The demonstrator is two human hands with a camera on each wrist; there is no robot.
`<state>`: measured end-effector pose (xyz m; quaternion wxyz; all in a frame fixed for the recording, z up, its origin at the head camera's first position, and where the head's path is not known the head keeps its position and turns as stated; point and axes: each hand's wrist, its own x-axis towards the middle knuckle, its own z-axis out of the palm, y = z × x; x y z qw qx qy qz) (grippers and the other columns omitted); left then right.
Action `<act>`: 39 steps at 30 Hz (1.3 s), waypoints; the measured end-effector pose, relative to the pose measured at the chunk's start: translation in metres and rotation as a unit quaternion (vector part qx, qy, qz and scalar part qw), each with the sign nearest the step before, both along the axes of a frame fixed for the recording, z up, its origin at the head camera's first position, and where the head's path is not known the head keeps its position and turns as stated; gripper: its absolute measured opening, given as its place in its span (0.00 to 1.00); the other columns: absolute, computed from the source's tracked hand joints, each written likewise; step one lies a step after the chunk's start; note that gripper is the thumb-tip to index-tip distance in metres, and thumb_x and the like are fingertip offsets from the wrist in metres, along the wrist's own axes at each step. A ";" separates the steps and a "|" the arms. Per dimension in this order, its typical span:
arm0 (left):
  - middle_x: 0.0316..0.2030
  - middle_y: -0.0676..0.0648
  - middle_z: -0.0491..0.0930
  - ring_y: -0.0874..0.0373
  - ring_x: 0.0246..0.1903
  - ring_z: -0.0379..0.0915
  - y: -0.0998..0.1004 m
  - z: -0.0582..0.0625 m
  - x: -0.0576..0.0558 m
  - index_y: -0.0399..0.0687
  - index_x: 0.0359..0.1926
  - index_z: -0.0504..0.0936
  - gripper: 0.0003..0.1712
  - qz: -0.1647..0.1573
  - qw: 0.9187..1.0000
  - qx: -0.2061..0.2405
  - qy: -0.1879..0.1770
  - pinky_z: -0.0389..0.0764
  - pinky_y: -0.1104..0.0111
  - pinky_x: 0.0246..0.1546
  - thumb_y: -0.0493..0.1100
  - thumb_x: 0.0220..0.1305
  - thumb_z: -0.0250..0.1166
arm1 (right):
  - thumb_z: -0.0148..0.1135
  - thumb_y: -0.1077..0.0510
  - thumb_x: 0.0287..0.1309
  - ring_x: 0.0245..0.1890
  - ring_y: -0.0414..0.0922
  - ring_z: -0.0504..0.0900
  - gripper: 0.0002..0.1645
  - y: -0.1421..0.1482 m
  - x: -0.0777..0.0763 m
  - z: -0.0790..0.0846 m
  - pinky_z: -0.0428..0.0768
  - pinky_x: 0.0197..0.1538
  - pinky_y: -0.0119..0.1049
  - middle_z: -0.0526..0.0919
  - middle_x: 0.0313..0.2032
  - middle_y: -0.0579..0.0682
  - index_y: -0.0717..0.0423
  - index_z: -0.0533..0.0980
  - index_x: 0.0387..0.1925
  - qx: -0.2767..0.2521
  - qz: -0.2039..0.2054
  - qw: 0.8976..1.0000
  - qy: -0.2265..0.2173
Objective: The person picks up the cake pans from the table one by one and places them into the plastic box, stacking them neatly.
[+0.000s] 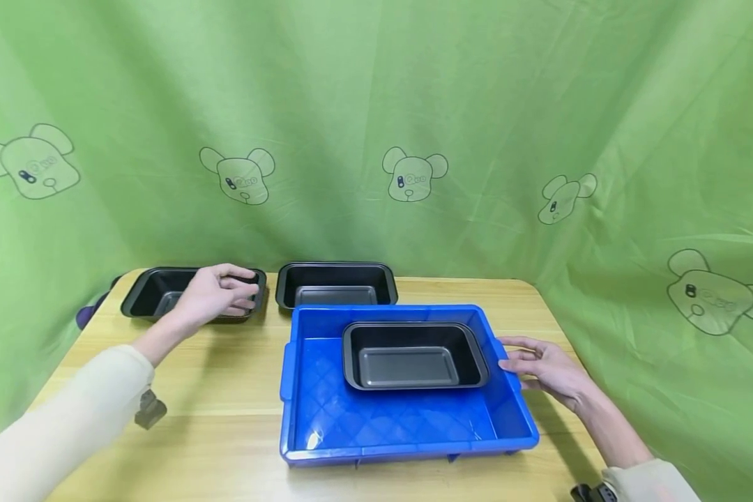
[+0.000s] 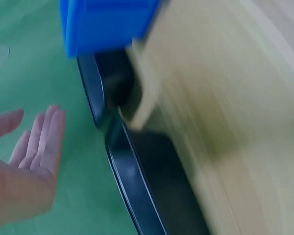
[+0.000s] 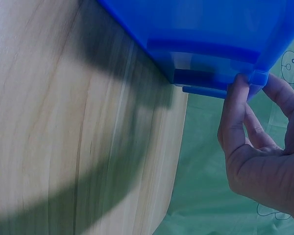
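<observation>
A blue plastic bin (image 1: pixel 326 425) stands on the table with a black loaf pan (image 1: pixel 408 367) inside it, toward the right. My right hand (image 1: pixel 549 369) pinches the rim at the bin's right end; in the right wrist view the fingers (image 3: pixel 233 112) lie against the outside under the lip, the thumb on its other side. Over the right part of a second loaf pan (image 1: pixel 157 289), at the back left, hovers my left hand (image 1: pixel 210 296), holding nothing. Its fingers look extended in the left wrist view, apart from the pan.
A third loaf pan (image 1: pixel 335 279) sits at the table's back edge, partly hidden behind the bin. Green cloth (image 1: pixel 351 104) with printed mouse heads hangs behind and beside the wooden table (image 1: pixel 226 418). A purple thing (image 1: pixel 84 316) shows past the table's left edge.
</observation>
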<state>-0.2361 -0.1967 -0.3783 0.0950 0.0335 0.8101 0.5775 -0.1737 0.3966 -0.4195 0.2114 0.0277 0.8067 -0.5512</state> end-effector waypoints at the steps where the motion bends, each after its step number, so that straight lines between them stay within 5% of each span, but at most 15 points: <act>1: 0.52 0.38 0.90 0.57 0.40 0.91 -0.006 0.000 -0.001 0.31 0.70 0.71 0.31 -0.003 1.000 -0.007 -0.003 0.93 0.58 0.49 0.43 0.74 0.67 | 0.67 0.55 0.71 0.54 0.41 0.87 0.45 0.000 0.000 0.000 0.89 0.57 0.42 0.86 0.62 0.54 0.65 0.58 0.79 0.000 0.000 1.000 0.000; 9: 0.52 0.45 0.91 0.64 0.39 0.90 -0.049 -0.007 -0.005 0.31 0.74 0.66 0.35 -0.013 0.999 -0.033 -0.020 0.93 0.59 0.51 0.45 0.76 0.66 | 0.68 0.55 0.71 0.54 0.40 0.87 0.44 0.000 0.000 0.001 0.89 0.56 0.42 0.86 0.62 0.53 0.65 0.59 0.79 -0.004 0.000 1.000 0.001; 29: 0.34 0.75 0.84 0.73 0.35 0.86 -0.135 -0.015 -0.005 0.25 0.77 0.56 0.38 0.033 0.997 -0.061 -0.027 0.92 0.71 0.45 0.45 0.80 0.60 | 0.67 0.56 0.71 0.52 0.40 0.88 0.43 0.001 0.000 -0.001 0.90 0.54 0.40 0.89 0.57 0.46 0.65 0.60 0.78 -0.015 -0.002 1.000 -0.001; 39: 0.31 0.78 0.84 0.72 0.33 0.87 -0.171 -0.022 0.002 0.33 0.70 0.67 0.25 0.063 0.997 -0.044 -0.026 0.92 0.72 0.41 0.41 0.80 0.58 | 0.67 0.56 0.71 0.51 0.39 0.88 0.43 0.001 0.000 0.000 0.90 0.53 0.39 0.89 0.54 0.44 0.65 0.60 0.78 -0.016 -0.004 1.000 -0.002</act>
